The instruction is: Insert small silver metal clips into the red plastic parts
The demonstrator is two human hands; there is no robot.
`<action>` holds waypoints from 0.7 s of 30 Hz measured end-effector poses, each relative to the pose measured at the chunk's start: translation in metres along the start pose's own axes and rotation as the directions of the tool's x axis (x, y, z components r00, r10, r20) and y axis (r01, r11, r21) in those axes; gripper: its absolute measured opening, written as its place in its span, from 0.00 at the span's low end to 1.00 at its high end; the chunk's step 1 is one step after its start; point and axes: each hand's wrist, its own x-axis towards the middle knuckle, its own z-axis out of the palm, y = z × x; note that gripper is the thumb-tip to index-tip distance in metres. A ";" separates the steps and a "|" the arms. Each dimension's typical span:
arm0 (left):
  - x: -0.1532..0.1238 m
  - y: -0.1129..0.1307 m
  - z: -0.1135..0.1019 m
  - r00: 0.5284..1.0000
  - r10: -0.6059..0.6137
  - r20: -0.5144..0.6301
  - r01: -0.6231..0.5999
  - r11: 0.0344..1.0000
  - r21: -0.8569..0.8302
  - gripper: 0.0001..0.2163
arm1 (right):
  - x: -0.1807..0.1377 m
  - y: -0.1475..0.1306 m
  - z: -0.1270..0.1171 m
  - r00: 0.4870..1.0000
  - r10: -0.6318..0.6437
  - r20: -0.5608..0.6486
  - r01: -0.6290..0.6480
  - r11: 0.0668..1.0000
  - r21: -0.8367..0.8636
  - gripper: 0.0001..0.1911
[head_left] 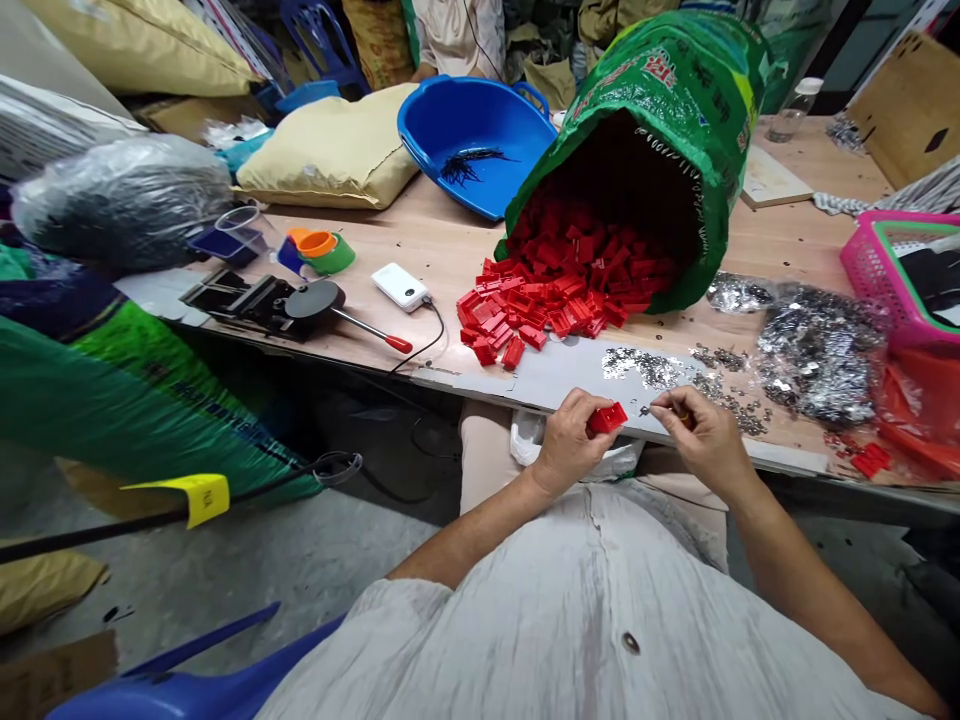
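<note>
My left hand [571,440] is closed around a small red plastic housing [607,418], its open side facing up and right. Just to the right, my right hand [701,432] pinches a tiny dark metal piece [645,410] between thumb and fingertips. Something yellow-brown shows inside that palm, too covered to name. Both hands hover at the table's front edge, apart from each other. Ahead of them lie loose shiny metal pieces [649,368] on a grey board [555,375]. Many red housings [540,290] spill from a green sack [675,90] lying on its side.
Left on the table are a lever press [300,305], a white power bank [401,287] with a cable, and colored cups [322,250]. Behind stands a blue basin [480,130]. Bagged metal pieces [817,350] and a pink basket [870,255] sit right. Another person [457,35] is across the table.
</note>
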 end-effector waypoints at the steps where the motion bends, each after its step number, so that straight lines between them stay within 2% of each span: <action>1: 0.000 0.001 0.001 1.000 0.011 0.006 -0.011 1.000 0.003 0.11 | -0.001 -0.005 0.004 0.999 -0.034 0.000 0.034 0.999 -0.003 0.06; 8: -0.002 0.004 0.004 1.000 0.025 0.019 -0.025 1.000 0.001 0.09 | -0.002 -0.004 0.025 0.966 -0.258 0.012 0.259 0.964 -0.064 0.02; 16: -0.008 0.001 0.009 0.997 0.057 -0.053 -0.059 0.998 -0.030 0.11 | -0.003 -0.005 0.021 0.967 -0.250 0.043 0.249 0.968 0.028 0.05; 21: -0.011 0.003 0.009 0.999 0.052 -0.002 -0.052 0.998 -0.030 0.14 | -0.006 -0.001 0.021 0.963 -0.270 0.017 0.268 0.962 0.056 0.05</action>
